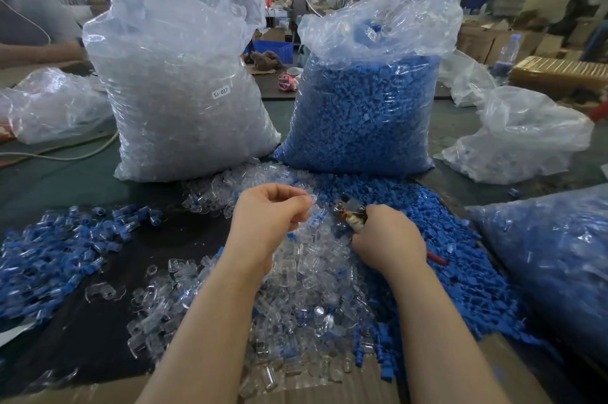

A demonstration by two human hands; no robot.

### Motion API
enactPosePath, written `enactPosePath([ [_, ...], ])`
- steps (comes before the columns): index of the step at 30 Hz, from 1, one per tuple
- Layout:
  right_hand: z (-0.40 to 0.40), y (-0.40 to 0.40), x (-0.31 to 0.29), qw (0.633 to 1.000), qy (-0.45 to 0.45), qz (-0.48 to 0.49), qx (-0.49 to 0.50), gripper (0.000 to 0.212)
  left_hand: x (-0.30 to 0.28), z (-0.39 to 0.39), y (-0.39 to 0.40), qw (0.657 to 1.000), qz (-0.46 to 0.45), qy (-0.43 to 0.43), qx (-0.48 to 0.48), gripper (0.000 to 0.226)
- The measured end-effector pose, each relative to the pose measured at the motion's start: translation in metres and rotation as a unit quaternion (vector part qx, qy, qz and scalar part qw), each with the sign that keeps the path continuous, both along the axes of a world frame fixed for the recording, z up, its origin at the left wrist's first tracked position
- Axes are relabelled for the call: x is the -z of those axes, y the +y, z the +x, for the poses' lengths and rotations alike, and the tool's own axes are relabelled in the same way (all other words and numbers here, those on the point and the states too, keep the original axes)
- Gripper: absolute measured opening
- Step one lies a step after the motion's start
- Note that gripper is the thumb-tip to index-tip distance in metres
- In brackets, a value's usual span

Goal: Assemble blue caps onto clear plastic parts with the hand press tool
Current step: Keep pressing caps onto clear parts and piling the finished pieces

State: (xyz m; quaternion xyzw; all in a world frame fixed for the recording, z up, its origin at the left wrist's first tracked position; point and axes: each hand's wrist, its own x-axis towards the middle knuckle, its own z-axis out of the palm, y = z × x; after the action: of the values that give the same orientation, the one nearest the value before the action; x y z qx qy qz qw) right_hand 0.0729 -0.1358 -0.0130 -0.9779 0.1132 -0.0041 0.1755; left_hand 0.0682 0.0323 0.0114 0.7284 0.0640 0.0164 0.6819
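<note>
My left hand [268, 222] hovers over a heap of clear plastic parts [302, 288] and pinches one clear part [312, 199] between thumb and fingertips. My right hand [388, 239] grips the hand press tool [352, 211], whose metal head points toward the left hand; a red handle end [437, 259] sticks out behind the palm. Loose blue caps [460, 265] lie in a heap to the right of the tool. Assembled pieces, clear with blue caps [52, 255], are spread on the dark mat at the left.
A tall bag of clear parts [184, 90] and a bag of blue caps [365, 114] stand behind the heaps. Another bag of blue pieces [552, 258] lies at the right. Crumpled bags [519, 140] and a water bottle [506, 54] sit farther back. A person's arm [36, 53] rests at far left.
</note>
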Motion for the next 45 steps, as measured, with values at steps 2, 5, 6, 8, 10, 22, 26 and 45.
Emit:
enactPosePath([
  [2,0.0,0.001,-0.001,1.0,0.018,-0.001,0.003,0.019,0.0,0.0,0.0,1.0,0.001,0.0,0.002,0.004],
  [5,0.0,0.0,-0.003,0.999,0.036,0.002,0.005,0.018,0.0,0.0,0.0,1.0,0.001,0.001,0.005,0.004],
  [6,-0.001,-0.001,-0.003,0.999,0.039,0.003,0.006,0.017,-0.001,0.0,0.0,1.0,0.0,0.002,0.005,0.004],
  [8,-0.001,-0.001,-0.003,0.999,0.035,0.006,0.008,0.018,-0.001,0.0,0.0,1.0,-0.002,0.001,0.006,0.004],
  [10,0.0,-0.001,-0.002,1.0,0.026,0.006,0.01,0.019,-0.001,0.0,0.001,1.0,-0.004,0.002,0.005,0.003],
  [22,0.0,-0.001,-0.001,1.0,0.018,-0.007,0.024,0.019,0.0,0.0,0.001,1.0,-0.013,0.009,0.008,0.003],
  [26,-0.001,0.0,-0.003,0.999,0.03,-0.006,0.025,0.019,0.0,0.001,0.001,1.0,-0.009,0.007,0.012,0.002],
  [45,0.002,0.015,-0.017,0.911,-0.2,0.356,-0.053,0.013,-0.001,0.001,-0.009,0.994,-0.104,0.02,0.036,0.004],
])
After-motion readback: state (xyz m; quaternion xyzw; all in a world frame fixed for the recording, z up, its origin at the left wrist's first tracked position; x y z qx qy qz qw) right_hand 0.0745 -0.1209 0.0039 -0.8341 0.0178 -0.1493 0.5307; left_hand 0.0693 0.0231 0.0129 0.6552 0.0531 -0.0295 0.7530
